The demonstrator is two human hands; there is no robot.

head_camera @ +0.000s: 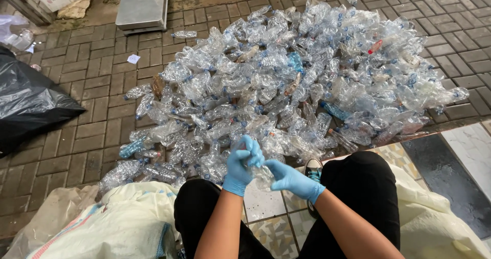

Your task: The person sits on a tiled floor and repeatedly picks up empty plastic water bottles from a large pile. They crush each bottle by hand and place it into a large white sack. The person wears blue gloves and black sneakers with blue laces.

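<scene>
I see my left hand [240,168] and right hand [292,181] both in thin blue rubber gloves that end at the wrists, with forearms bare above them. My legs are in black trousers [365,187]. One dark sneaker [313,169] has white laces and a white toe cap.
</scene>
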